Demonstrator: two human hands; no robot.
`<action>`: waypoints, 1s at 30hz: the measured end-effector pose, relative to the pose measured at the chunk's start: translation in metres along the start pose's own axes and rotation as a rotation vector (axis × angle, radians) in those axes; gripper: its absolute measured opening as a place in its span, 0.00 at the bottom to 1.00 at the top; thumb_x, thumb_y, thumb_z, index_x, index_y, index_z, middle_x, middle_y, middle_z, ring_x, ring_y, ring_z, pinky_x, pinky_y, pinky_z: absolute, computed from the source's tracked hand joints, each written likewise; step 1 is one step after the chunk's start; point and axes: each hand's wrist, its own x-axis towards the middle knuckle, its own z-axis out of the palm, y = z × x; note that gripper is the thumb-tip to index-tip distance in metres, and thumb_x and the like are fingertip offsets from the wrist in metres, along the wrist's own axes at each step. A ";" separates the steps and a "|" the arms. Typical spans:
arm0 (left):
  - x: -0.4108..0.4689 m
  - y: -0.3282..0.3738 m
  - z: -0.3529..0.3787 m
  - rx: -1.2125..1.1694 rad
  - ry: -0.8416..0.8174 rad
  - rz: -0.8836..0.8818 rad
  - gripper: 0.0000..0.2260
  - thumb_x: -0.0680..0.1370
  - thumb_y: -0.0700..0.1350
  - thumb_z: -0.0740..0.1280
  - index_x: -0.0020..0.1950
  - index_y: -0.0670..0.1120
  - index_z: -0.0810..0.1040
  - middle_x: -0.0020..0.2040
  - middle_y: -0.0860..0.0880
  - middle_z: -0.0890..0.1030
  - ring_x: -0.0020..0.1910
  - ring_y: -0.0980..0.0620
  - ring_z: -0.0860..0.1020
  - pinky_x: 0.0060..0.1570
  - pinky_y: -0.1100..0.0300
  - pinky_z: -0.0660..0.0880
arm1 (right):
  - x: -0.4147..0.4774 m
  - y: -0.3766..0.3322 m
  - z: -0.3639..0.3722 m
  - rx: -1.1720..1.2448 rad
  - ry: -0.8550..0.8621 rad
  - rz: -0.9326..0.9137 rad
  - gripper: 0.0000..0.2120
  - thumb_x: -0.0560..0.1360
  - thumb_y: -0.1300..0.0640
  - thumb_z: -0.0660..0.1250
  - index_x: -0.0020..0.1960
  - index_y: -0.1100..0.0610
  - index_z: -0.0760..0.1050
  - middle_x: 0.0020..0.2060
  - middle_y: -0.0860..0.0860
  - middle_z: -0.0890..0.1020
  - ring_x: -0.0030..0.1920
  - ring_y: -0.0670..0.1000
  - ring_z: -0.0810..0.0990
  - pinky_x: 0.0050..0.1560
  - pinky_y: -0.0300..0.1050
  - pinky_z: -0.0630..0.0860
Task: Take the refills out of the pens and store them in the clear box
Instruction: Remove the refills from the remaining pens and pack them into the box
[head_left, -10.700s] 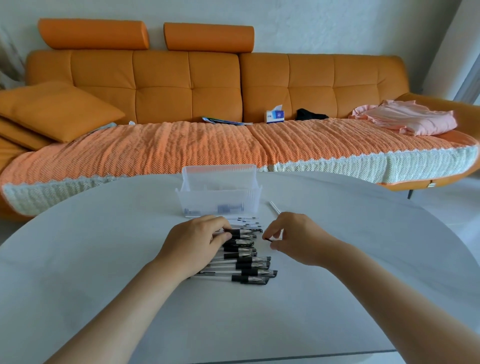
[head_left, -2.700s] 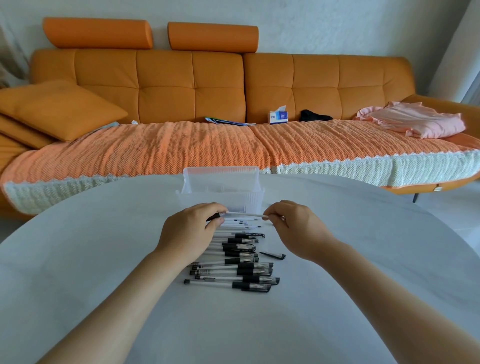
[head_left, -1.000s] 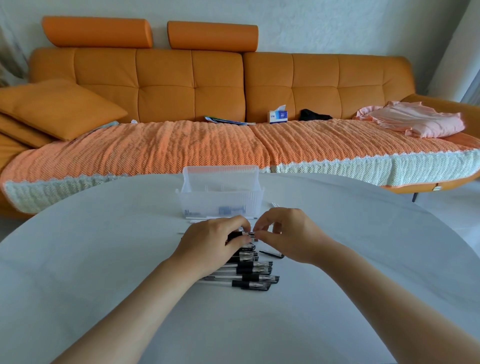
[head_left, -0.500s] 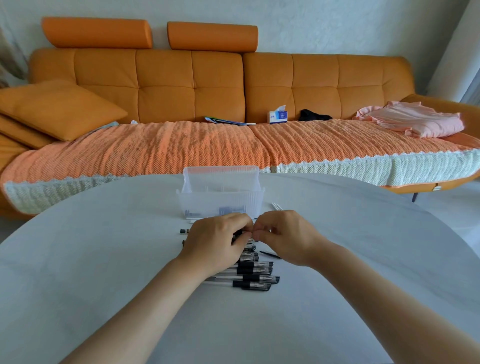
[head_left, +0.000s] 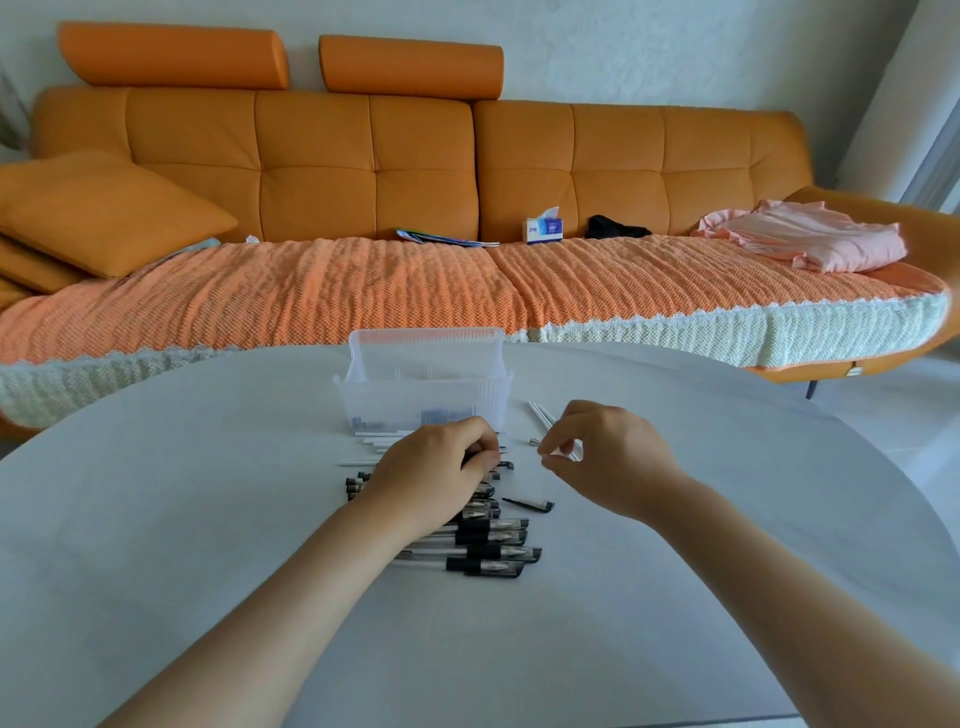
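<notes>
Gripping: my left hand (head_left: 441, 467) curls on a black-capped clear plastic pen (head_left: 501, 464).
Pinching: my right hand (head_left: 608, 457) holds a small grey pen tip (head_left: 534, 442); hands apart.
Behind: ribbed clear plastic box (head_left: 426, 395).

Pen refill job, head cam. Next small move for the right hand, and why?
Probably set down the small tip piece that the right hand pinches, next to the loose refills. That frees it to pull the refill from the pen the left hand grips, apparently not emptied yet. The clear box sits just behind.
</notes>
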 end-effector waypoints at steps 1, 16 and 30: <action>0.001 0.001 0.001 0.003 0.008 0.003 0.03 0.80 0.52 0.64 0.50 0.56 0.77 0.42 0.61 0.78 0.42 0.60 0.76 0.38 0.66 0.70 | -0.001 0.003 0.000 -0.028 -0.025 0.027 0.03 0.75 0.48 0.70 0.46 0.41 0.82 0.43 0.40 0.78 0.39 0.41 0.75 0.35 0.33 0.65; 0.005 -0.005 0.006 0.045 0.034 0.024 0.04 0.79 0.52 0.66 0.51 0.55 0.78 0.49 0.59 0.81 0.47 0.57 0.78 0.43 0.60 0.75 | 0.018 0.018 0.002 -0.003 -0.148 0.135 0.09 0.77 0.46 0.67 0.56 0.42 0.80 0.48 0.40 0.78 0.48 0.44 0.76 0.44 0.41 0.70; 0.002 -0.012 -0.002 0.018 0.021 -0.001 0.05 0.79 0.52 0.65 0.52 0.55 0.78 0.50 0.58 0.81 0.48 0.55 0.78 0.49 0.54 0.77 | 0.039 0.009 0.027 -0.088 -0.140 0.140 0.08 0.79 0.47 0.64 0.54 0.44 0.81 0.48 0.42 0.77 0.50 0.47 0.77 0.40 0.42 0.68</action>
